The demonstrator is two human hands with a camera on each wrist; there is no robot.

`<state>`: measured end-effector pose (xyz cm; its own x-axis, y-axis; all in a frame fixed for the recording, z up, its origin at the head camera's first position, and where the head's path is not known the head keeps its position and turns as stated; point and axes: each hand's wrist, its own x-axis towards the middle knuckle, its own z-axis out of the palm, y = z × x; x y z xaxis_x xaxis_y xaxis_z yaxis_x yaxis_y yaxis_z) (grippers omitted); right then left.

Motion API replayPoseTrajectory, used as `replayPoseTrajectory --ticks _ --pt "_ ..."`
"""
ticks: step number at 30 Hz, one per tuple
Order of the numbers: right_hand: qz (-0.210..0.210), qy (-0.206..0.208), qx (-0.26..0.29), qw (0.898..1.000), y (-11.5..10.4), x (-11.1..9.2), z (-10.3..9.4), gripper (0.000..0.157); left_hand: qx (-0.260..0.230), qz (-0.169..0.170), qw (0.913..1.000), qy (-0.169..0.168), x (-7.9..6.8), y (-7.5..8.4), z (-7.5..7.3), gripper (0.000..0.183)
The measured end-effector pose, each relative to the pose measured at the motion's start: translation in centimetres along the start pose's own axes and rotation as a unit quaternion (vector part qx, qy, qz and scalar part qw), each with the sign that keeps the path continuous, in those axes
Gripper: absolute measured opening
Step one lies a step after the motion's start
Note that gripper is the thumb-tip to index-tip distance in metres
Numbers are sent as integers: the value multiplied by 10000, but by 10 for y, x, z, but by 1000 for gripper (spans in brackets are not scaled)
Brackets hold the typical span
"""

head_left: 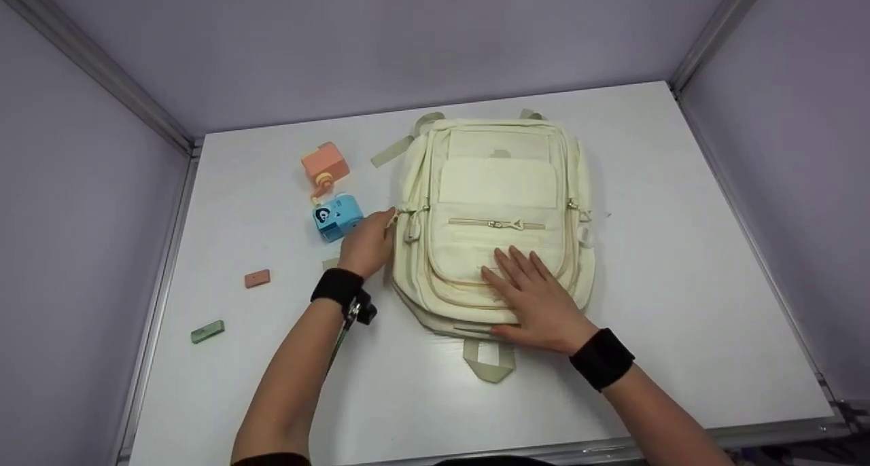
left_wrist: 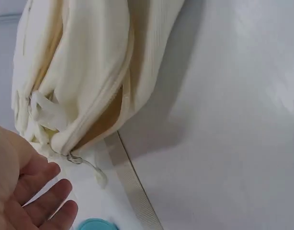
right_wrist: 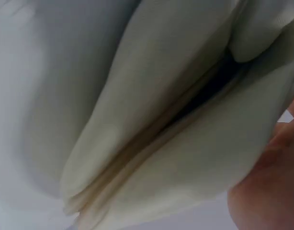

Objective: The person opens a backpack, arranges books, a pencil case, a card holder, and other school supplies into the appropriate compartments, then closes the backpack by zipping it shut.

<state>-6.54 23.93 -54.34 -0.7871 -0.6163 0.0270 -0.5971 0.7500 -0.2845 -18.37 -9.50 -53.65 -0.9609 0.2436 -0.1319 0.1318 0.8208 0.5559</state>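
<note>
Cream backpack [head_left: 499, 184], markings [head_left: 500, 153] unreadable, lies under spread right hand [head_left: 546, 308], loose-fingered left hand [head_left: 367, 245] beside.

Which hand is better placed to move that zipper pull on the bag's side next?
Probably the left hand: it's beside the zipper pull, while the right hand lies spread on the backpack's front.

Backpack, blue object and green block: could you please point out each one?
Backpack [head_left: 499, 184], head view: upper part of its front.
Blue object [head_left: 339, 216], head view: middle of its body.
Green block [head_left: 207, 331], head view: upper face.
</note>
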Motion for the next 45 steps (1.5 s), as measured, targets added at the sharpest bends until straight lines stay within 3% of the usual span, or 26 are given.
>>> replayPoseTrajectory --ticks 6,13,22,31,35,39,45 --pt "-20 -364 -184 9992 -2 4 9 94 -51 -182 9996 -196 18 -10 8 45" --pt "-83 -301 -260 9992 -1 3 11 112 86 -361 9993 87 22 -12 14 34" --pt "-71 -303 -354 9989 -3 3 12 108 137 -579 9967 561 24 -14 16 19" --pt "-5 -406 -147 9991 -12 7 -2 102 -386 -515 9966 518 27 -15 18 24" --pt "13 -575 -53 9983 -23 25 -29 90 -165 -489 9967 620 27 -13 19 22" --pt "-47 -739 -381 9965 -32 60 -52 79 37 -462 9969 629 27 -11 20 22" --pt "-275 -990 -831 9912 -37 120 -46 72 197 -548 9968 554 27 -11 19 22"
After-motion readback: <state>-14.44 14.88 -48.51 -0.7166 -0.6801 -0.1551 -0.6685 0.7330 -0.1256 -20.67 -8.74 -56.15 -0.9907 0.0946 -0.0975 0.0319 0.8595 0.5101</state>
